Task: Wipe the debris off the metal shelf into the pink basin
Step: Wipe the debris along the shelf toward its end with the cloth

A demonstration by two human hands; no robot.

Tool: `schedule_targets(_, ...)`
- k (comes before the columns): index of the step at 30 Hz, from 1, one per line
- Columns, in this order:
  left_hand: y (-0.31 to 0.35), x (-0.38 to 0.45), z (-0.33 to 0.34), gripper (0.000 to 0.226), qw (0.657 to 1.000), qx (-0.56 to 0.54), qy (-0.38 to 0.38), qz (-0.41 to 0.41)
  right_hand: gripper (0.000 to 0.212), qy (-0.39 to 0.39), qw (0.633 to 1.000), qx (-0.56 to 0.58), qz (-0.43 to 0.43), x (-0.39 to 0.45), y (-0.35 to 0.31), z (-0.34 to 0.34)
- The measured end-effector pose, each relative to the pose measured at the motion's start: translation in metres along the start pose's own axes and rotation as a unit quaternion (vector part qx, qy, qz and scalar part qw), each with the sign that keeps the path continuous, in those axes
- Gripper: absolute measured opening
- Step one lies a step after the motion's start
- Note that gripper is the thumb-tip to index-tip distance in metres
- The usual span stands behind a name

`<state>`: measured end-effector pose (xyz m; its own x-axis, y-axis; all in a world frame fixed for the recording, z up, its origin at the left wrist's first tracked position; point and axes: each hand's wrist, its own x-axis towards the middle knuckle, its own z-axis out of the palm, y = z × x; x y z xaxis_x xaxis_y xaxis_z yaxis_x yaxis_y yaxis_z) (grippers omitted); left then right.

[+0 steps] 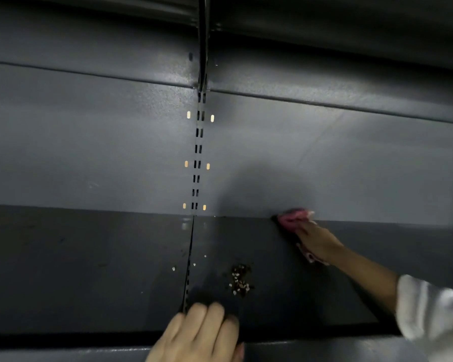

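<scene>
Grey painted steel everywhere: the metal shelf (89, 270) runs dim and flat under the back panel (324, 165), split by a slotted upright (197, 163) and a seam between two shelf boards. Her right hand (315, 240) is stretched deep to the rear corner, fingers curled down over a pink cloth (292, 218) and pressing it where shelf meets back panel, which looks like the start of a pull toward the front so that nothing stays trapped along that edge. The debris pile (239, 280), a small heap of pale and brown crumbs, lies nearer the front lip, left of the reaching forearm, with a few stray specks (173, 268) beside the seam. The left hand (202, 333) rests at the front edge of the shelf, fingers together and bent over the lip; it may be bracing her or steadying something below the edge, I cannot tell which. The pink basin is not in sight; presumably it waits below the front lip, where the crumbs would drop
</scene>
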<state>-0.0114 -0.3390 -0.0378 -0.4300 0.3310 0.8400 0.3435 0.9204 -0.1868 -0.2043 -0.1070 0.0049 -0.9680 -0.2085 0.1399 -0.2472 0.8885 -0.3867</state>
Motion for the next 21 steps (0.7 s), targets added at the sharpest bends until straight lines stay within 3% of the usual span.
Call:
schedule_targets(6,0.002,0.0,-0.001,0.026,1.0,0.006,-0.008,-0.018,0.033,-0.024,0.992,0.01,-0.124,0.009,-0.076,0.039)
schedule_targets(13,0.003,-0.002,-0.004,0.031,0.998,-0.007,-0.042,-0.046,0.025,0.005,0.965,0.172,-0.196,-0.023,-0.1,0.039)
schedule_targets(17,0.003,-0.005,-0.003,0.062,0.997,-0.014,-0.065,-0.045,0.026,0.088,0.955,0.245,-0.144,-0.02,-0.074,0.006)
schedule_targets(19,0.003,-0.004,-0.004,0.062,0.997,-0.005,-0.075,-0.036,0.025,0.142,0.958,0.233,-0.09,-0.012,-0.042,-0.014)
schedule_targets(21,0.001,-0.005,-0.004,0.062,0.996,0.007,-0.091,-0.021,0.022,0.132,0.974,0.184,-0.013,-0.004,-0.007,-0.023)
